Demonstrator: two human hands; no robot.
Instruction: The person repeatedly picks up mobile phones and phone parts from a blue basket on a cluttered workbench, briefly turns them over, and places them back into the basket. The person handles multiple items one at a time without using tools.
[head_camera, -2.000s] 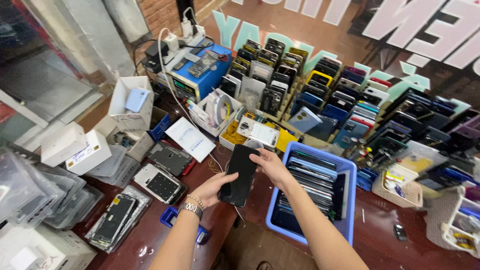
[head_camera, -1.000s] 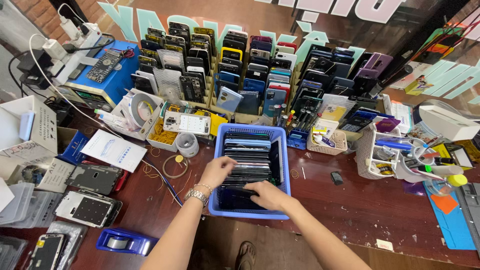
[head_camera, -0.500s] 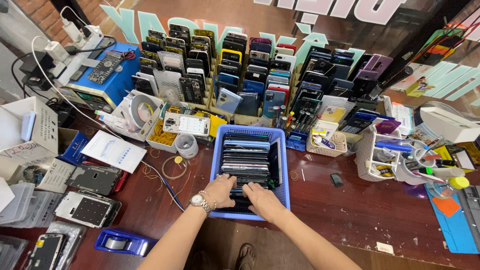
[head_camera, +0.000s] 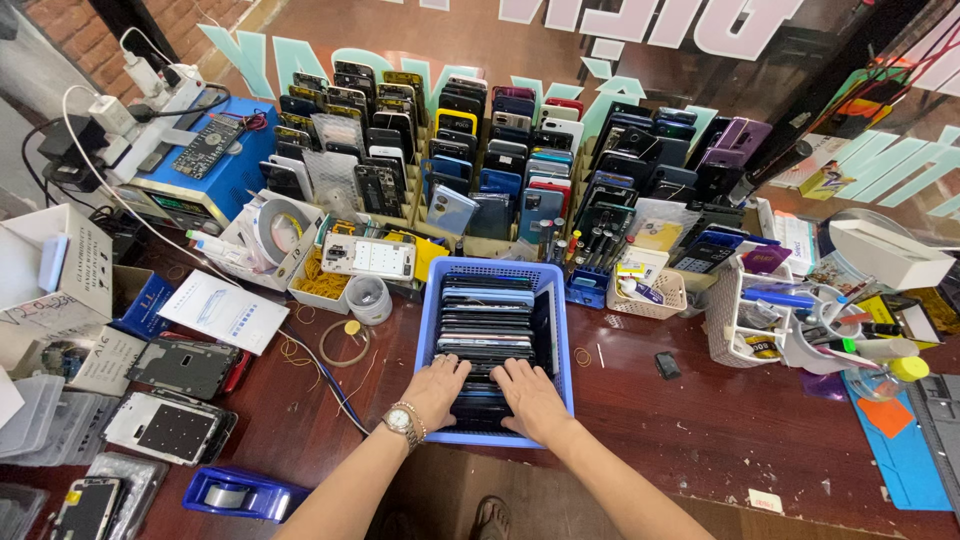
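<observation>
Your left hand (head_camera: 437, 385) and right hand (head_camera: 530, 395) lie side by side, palms down and fingers spread flat, on the stacked phones (head_camera: 487, 325) in the blue basket (head_camera: 560, 330). Neither hand grips anything; both press on the nearest part of the stack. The basket stands at the near edge of the worktop (head_camera: 690, 420), about midway along it, with the remaining phones reaching away beyond your fingertips.

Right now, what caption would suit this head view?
Both hands, left and right, rest on phones stacked in a blue basket.
</observation>
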